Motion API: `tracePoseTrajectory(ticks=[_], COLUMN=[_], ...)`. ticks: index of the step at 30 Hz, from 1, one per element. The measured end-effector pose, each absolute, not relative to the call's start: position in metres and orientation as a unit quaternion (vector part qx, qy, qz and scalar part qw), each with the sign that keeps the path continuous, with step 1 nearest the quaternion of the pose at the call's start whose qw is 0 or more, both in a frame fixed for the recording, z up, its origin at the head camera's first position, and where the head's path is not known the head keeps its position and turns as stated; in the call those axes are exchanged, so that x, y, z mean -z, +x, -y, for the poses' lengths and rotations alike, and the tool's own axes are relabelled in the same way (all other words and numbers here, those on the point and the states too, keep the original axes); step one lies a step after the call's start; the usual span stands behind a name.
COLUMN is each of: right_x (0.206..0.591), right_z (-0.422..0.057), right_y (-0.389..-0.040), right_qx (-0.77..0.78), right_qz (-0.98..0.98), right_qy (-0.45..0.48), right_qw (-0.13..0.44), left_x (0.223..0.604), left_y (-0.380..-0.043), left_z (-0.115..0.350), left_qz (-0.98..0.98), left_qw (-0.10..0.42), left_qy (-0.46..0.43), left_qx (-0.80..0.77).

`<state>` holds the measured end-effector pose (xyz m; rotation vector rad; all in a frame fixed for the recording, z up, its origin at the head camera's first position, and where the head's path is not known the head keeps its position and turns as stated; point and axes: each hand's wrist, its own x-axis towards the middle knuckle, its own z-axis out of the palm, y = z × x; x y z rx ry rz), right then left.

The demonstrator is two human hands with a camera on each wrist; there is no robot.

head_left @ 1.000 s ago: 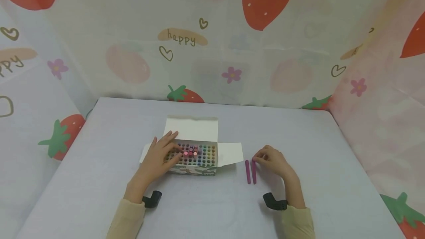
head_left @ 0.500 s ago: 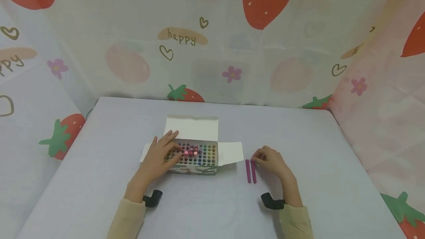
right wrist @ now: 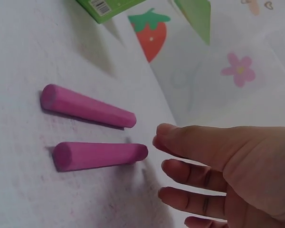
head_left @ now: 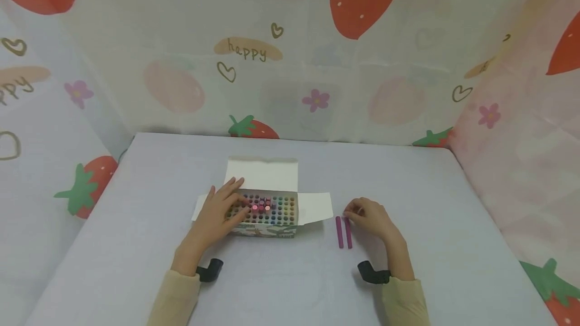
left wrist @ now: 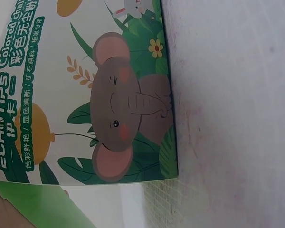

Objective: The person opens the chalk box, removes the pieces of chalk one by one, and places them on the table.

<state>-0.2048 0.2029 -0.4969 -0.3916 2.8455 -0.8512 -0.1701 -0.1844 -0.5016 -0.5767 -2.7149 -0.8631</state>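
A cardboard box of coloured chalk (head_left: 267, 231) stands with its flaps spread, full of upright sticks in many colours. Several pink and red sticks poke up above the others. My left hand (head_left: 213, 218) rests over the box's left part, fingers spread and fairly straight; its thumb and index tips are near the sticks. Two magenta chalk sticks lie side by side on the table, a left one (head_left: 339, 233) and a right one (head_left: 348, 235). Just beyond the right stick's far end hovers my right hand (right wrist: 256, 175), fingers loosely bent and holding nothing.
The white tabletop (head_left: 290, 286) carries pinkish chalk marks in the wrist views. A white side flap (head_left: 314, 208) reaches out towards the two sticks, and the lid (head_left: 262, 175) stands up behind. Strawberry-patterned cloth (head_left: 317, 54) hangs around the table.
My right hand has let go of the right magenta stick, which now lies beside the other, shifted slightly. The left hand has stayed on the box.
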Motion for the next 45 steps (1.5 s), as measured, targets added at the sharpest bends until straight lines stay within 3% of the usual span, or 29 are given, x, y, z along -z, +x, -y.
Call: tracePoseTrajectory(ticks=[6, 18, 29, 45], right_x=[0.488, 0.461, 0.443, 0.453], right_z=[-0.198, -0.175, -0.121, -0.055], right_y=[-0.202, -0.199, -0.191, -0.184], right_qx=[0.292, 0.327, 0.378, 0.314], right_qz=[-0.946, -0.928, -0.886, -0.886], right_qy=[-0.135, -0.162, -0.219, -0.307], right_qw=[0.043, -0.078, -0.156, -0.149], left_x=[0.503, 0.497, 0.501, 0.503], left_y=[-0.170, -0.169, -0.170, -0.170], left_z=[0.184, 0.184, 0.184, 0.185], left_qz=[0.929, 0.929, 0.929, 0.929], left_qw=[0.117, 0.117, 0.123, 0.126], left_qy=[-0.194, -0.194, -0.196, -0.198], left_qx=[0.294, 0.293, 0.290, 0.286])
